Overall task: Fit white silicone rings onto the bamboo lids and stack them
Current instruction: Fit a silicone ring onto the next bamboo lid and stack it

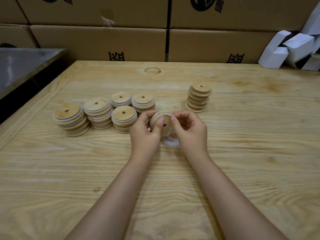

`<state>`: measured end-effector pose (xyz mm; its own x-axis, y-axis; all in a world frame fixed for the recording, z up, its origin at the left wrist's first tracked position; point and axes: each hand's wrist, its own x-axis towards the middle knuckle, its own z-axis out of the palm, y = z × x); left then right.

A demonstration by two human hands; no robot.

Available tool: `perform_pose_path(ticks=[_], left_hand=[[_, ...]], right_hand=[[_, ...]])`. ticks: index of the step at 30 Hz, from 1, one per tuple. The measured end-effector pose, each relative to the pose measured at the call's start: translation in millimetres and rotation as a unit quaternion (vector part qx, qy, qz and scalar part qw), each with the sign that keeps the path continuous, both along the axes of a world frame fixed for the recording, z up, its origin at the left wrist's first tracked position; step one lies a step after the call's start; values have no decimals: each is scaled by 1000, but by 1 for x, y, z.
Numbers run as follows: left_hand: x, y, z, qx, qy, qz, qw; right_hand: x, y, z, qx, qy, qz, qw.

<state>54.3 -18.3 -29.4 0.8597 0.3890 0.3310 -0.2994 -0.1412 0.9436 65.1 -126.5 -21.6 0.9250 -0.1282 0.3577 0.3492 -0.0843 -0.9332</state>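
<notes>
Both hands (166,129) hold a round bamboo lid (162,122), white ring (171,142) dangling.

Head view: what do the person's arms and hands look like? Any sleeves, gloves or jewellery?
The left forearm and right forearm are bare down to the frame's bottom edge: no sleeve shows. The left hand and right hand wear no gloves; no watch, bracelet or finger ring is visible. The left thumbnail looks trimmed short.
</notes>
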Motion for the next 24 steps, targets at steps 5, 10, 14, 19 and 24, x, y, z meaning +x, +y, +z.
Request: perform_pose_path(ticks=[5,10,14,19,24], left_hand=[[0,0,1,-28,9,-4,1000],[-1,-2,2,-84,19,-33,996],[-2,-2,3,-103,26,-46,993],[-2,-1,6,-97,28,-60,993],[-6,-1,7,-22,5,-87,996]], right_hand=[[1,2,-1,57,27,12,998],[3,0,0,156,78,42,984],[5,-2,-1,209,110,69,969],[6,-5,-1,168,91,67,979],[5,-8,2,78,34,58,995]])
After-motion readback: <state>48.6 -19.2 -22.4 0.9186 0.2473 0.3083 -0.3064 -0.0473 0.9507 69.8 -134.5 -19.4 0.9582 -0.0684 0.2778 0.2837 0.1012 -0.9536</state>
